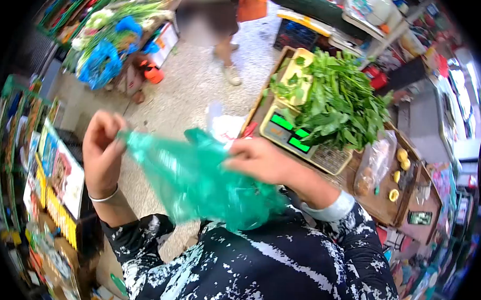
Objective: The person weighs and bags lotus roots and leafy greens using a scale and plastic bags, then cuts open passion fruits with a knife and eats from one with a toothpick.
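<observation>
A translucent green plastic bag (201, 180) is stretched between my two hands in front of my chest, its lower part bunched. My left hand (102, 149) pinches one corner of it at the left. My right hand (259, 160) has its fingers closed on the bag's upper right edge, slightly blurred. Whether anything is inside the bag I cannot tell. To the right of my right hand stands a scale (289, 136) with lit green displays. A big heap of leafy greens (342, 98) lies over the scale's platform.
The scale stands on a wooden table (375, 207) with a clear plastic bag (375, 164) and several yellow fruits (404, 157). Green onions (117, 29) and blue bags (100, 63) are at the upper left. A person's leg (223, 53) shows on the floor ahead.
</observation>
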A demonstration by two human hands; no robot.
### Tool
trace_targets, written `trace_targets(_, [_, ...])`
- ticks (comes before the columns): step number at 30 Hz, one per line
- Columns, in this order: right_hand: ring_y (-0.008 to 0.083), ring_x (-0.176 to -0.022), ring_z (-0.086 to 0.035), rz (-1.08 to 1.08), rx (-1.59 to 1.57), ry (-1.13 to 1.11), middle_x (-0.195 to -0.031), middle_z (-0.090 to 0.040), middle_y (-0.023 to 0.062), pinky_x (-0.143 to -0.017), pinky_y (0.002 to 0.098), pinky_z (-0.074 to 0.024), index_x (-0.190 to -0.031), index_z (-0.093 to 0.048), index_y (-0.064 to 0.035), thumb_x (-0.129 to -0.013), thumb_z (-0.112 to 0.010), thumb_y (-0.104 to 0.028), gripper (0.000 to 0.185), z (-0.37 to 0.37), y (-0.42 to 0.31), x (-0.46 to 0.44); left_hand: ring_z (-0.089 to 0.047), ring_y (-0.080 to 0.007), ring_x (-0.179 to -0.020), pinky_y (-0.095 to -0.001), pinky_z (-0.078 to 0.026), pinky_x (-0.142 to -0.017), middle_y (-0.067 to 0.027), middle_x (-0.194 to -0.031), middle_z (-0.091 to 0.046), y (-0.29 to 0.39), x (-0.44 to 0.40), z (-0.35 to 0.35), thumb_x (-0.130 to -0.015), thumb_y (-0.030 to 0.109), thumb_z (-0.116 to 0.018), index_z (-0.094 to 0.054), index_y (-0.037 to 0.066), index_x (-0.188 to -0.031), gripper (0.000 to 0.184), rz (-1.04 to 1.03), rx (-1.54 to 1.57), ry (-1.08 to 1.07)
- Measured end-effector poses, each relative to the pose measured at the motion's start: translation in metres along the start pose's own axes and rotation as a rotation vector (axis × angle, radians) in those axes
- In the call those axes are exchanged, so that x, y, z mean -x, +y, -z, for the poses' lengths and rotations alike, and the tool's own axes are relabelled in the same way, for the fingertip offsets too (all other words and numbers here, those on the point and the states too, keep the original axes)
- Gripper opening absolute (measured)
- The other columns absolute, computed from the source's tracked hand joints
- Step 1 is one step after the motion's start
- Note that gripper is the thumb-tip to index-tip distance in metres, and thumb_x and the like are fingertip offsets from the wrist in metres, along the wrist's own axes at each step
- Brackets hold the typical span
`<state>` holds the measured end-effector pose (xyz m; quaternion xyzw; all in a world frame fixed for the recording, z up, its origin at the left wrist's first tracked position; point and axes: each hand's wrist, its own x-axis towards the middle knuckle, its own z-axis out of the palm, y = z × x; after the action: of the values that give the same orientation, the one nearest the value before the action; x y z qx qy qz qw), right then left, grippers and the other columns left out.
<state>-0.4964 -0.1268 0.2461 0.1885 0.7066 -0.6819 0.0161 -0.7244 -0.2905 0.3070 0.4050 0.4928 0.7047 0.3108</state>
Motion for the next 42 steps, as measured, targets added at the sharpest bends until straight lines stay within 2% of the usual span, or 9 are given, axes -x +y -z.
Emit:
trace_targets(5, [0.0012,-0.062,-0.048,-0.086,-0.453,0.779,-0.071,-0.056,-0.0023,-0.053,0.0178,-0.0389,-0.084,-0.056,-0.0043,-0.086,-0.062,-0.014,0.011,0.041,0.040,0.070,-0.049,-0.0080,-0.068,-0.0196,-0.041,-0.065,-0.0001,-0.078,-0.051,-0.019,0.000,-0.077,-0.075,0.004,-0.068,-0.052,0.005,-0.084,0.018,-0.024,-0.355,0.085])
trace_targets(11, [0.0016,-0.055,-0.050,-0.038,-0.350,0.792,-0.069,-0.056,-0.0043,-0.047,0.0166,-0.0397,-0.084,-0.054,-0.0071,-0.085,-0.063,-0.013,0.011,0.036,0.041,0.084,-0.047,-0.0308,-0.114,-0.0360,-0.040,-0.094,-0.0192,-0.123,-0.044,-0.089,0.013,-0.171,-0.067,0.016,-0.077,-0.033,0.004,-0.134,0.082,-0.098,-0.685,-0.211])
trace_targets(15, [0.0025,-0.054,-0.048,-0.127,-0.578,0.808,-0.068,-0.057,-0.0030,-0.046,0.0161,-0.0385,-0.085,-0.052,-0.0095,-0.082,-0.067,-0.018,0.017,0.048,0.049,0.116,-0.054,-0.0245,-0.105,-0.0333,-0.045,-0.087,-0.0185,-0.117,-0.050,-0.116,0.007,-0.128,-0.071,-0.004,-0.060,-0.033,0.001,-0.134,0.068,0.197,-0.496,-0.203])
trace_targets(21, [0.0100,-0.072,-0.052,-0.548,0.277,0.517,-0.079,-0.058,0.0001,-0.068,0.0262,-0.0455,-0.098,-0.059,-0.0011,-0.078,-0.069,-0.014,0.026,0.097,0.065,0.182,-0.053,-0.0122,-0.093,-0.0242,-0.045,-0.082,-0.0065,-0.107,-0.055,-0.125,-0.012,-0.068,-0.069,-0.011,-0.040,-0.048,0.000,-0.122,0.055,0.495,-0.310,-0.162])
trace_targets(24, [0.0167,-0.084,-0.057,-0.127,0.448,0.935,-0.092,-0.062,0.0101,-0.077,0.0304,-0.0455,-0.105,-0.059,-0.0029,-0.074,-0.071,-0.033,0.044,0.141,0.013,0.171,-0.051,-0.0107,-0.082,-0.0217,-0.044,-0.076,-0.0020,-0.090,-0.054,-0.127,-0.012,-0.095,-0.070,-0.011,-0.041,-0.054,0.004,-0.115,0.049,0.538,-0.286,-0.333])
trace_targets(27, [0.0203,-0.102,-0.055,0.037,0.740,1.282,-0.109,-0.059,0.0120,-0.086,0.0345,-0.0433,-0.114,-0.056,-0.0053,-0.071,-0.069,-0.051,0.065,0.211,-0.012,0.117,-0.056,-0.0189,-0.083,-0.0300,-0.046,-0.075,-0.0073,-0.084,-0.057,-0.160,-0.018,-0.127,-0.070,-0.009,-0.045,-0.059,0.001,-0.095,0.030,0.269,-0.363,-0.495])
trace_targets(32, [0.0347,-0.123,-0.042,-0.651,0.892,1.196,-0.132,-0.044,0.0230,-0.102,0.0417,-0.0330,-0.140,-0.026,-0.0058,-0.056,-0.059,-0.080,0.117,0.328,0.076,0.053,-0.034,-0.0467,-0.121,-0.0443,-0.028,-0.104,-0.0293,-0.126,-0.041,-0.177,-0.060,-0.192,-0.071,0.004,-0.056,-0.058,0.009,-0.081,0.011,-0.322,-0.755,-0.465])
trace_targets(37, [0.0329,-0.125,-0.041,-0.441,0.467,0.896,-0.133,-0.041,0.0267,-0.103,0.0392,-0.0335,-0.142,-0.020,-0.0021,-0.053,-0.063,-0.078,0.125,0.299,0.117,0.006,-0.020,-0.0533,-0.128,-0.0550,-0.015,-0.108,-0.0324,-0.137,-0.028,-0.230,-0.097,-0.227,-0.075,0.014,-0.058,-0.065,0.017,-0.093,0.020,0.037,-1.069,-0.686])
trace_targets(42, [0.0487,-0.124,-0.032,-0.921,0.794,0.959,-0.137,-0.027,0.0342,-0.099,0.0605,-0.0245,-0.146,-0.002,-0.0125,-0.049,-0.065,-0.078,0.132,0.198,0.035,-0.032,-0.016,-0.0542,-0.129,-0.0552,-0.011,-0.108,-0.0363,-0.137,-0.026,-0.250,-0.089,-0.253,-0.074,0.015,-0.063,-0.067,0.015,-0.098,0.025,0.113,-0.950,-0.727])
